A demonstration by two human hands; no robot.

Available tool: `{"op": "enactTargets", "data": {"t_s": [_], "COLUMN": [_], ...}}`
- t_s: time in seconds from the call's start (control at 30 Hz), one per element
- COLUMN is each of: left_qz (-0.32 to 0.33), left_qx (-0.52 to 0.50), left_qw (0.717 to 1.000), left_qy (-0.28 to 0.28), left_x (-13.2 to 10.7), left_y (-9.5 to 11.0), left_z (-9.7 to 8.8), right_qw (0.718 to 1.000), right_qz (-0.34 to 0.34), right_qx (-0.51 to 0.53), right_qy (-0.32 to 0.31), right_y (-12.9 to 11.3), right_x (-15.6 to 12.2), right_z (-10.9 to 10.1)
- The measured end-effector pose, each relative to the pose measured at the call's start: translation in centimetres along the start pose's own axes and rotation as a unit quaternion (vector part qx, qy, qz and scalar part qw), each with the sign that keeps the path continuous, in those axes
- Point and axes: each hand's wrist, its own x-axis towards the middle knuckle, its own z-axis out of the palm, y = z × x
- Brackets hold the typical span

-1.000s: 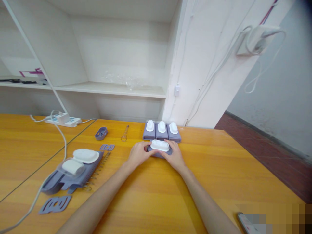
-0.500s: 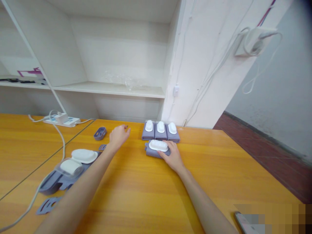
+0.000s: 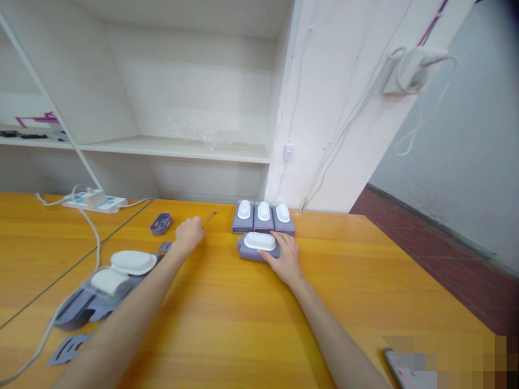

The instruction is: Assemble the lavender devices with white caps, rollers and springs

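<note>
My right hand [image 3: 286, 256] is closed on the right end of a grey-purple case [image 3: 253, 254], thumb in front and fingers behind. A white oval brush-like piece [image 3: 259, 241] with bumps lies on top of it. My left hand [image 3: 190, 233] is a loose fist above the table, left of the case. From it a thin brownish stick-like thing [image 3: 210, 217] points up and right; its kind is unclear. Behind the case stand three similar grey-purple boxes [image 3: 242, 226] in a row, each topped by a white oval piece [image 3: 264, 210].
To the left lie a small grey-purple tray [image 3: 161, 223], grey-purple parts with a white oval piece [image 3: 133, 262], a white roll [image 3: 109, 282], and a flat slotted plate [image 3: 68, 348]. A white cable runs from a power strip [image 3: 97, 201]. A phone [image 3: 399, 367] lies front right.
My left hand has drawn back slightly and closed into a fist, with the thin stick-like thing now showing beyond it. My right hand stays on the case. The view has shifted slightly.
</note>
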Motion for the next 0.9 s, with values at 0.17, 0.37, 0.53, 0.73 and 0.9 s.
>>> {"op": "enactTargets", "data": {"t_s": [0.17, 0.37, 0.53, 0.73, 0.9], "left_qz": [0.05, 0.316, 0.471, 0.378, 0.028], "left_qx": [-0.089, -0.302, -0.319, -0.216, 0.015], "left_qw": [0.989, 0.887, 0.822, 0.9, 0.995], "left_qy": [0.11, 0.149, 0.027, 0.03, 0.096], "left_x": [-1.6, -5.3, -8.7, -8.3, -6.6], "left_y": [1.1, 4.4, 6.9, 6.3, 4.0], "left_z": [-1.1, -2.3, -2.9, -2.7, -0.5], "right_qw": [0.998, 0.985, 0.912, 0.872, 0.874], "right_qz": [-0.028, -0.002, 0.154, 0.222, 0.232], "right_qx": [-0.028, 0.163, 0.38, 0.435, 0.425], "right_qy": [0.053, 0.06, 0.005, 0.027, 0.042], "right_y": [-0.4, -3.7, -6.2, -5.2, -4.3], "right_x": [-0.1, -1.2, -1.5, -1.2, -1.3], "right_z": [-0.9, -0.8, 0.3, 0.1, 0.4]}}
